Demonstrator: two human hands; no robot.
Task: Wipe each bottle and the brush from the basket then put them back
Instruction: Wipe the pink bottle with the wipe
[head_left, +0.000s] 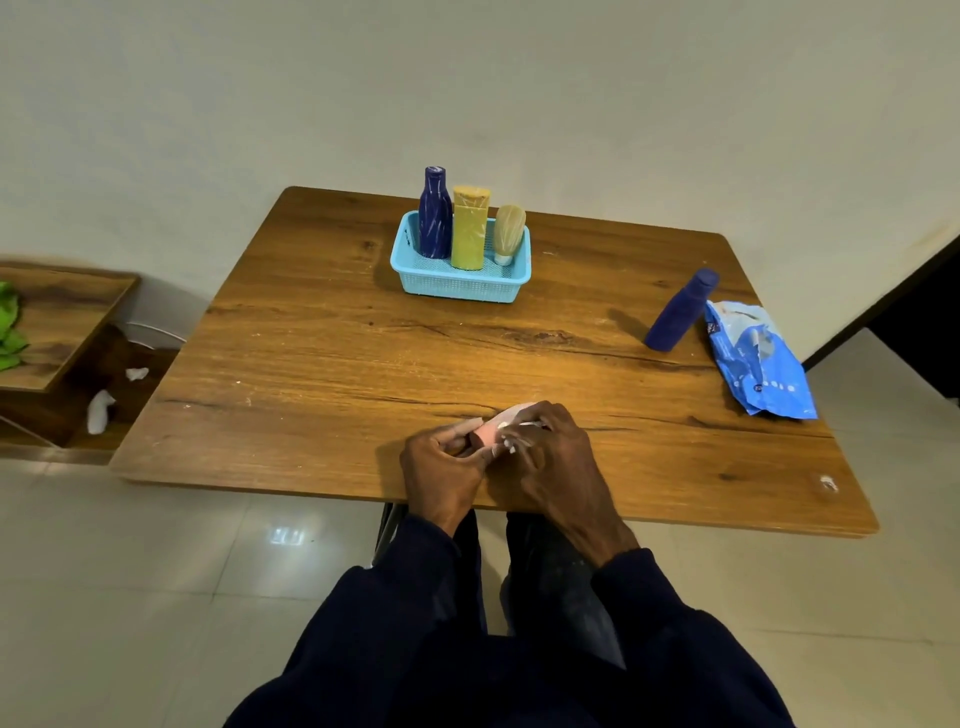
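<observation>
Three items in basket: dark blue bottle (435, 213), yellow bottle (470, 228) and brush (508, 231), all upright, side by side in a row.
Basket (460, 283): light blue plastic, mesh walls, rectangular; stands on the far middle of the table.
Brush detail: pale bristles pointing up, white base down, at the right end of the row.
Table (322, 353): wood-grain top, rounded corners, with some pale specks on the surface.
Loose blue bottle (681, 310): outside the basket, standing on the table's right side, well apart from the basket and just beside the packet.
Packet (761, 361): blue and white soft pack, crumpled, lying flat near the right edge (contents not visible).
Pink item (491, 428): held between both hands over the near edge of the table, mostly covered by fingers (bottle or tube, cannot tell which).
Left hand (441, 467): fingers curled round the left end of the pink item.
Right hand (556, 457): fingers curled over the pink item's right part, clamped on a white wipe (530, 424) pressed against it.
Sleeves: dark navy, both forearms reaching forward.
Side shelf (62, 322): low wooden unit left of the table; a green cloth (10, 332) lies on its top.
Lower shelf level: two crumpled white tissues (101, 410).
</observation>
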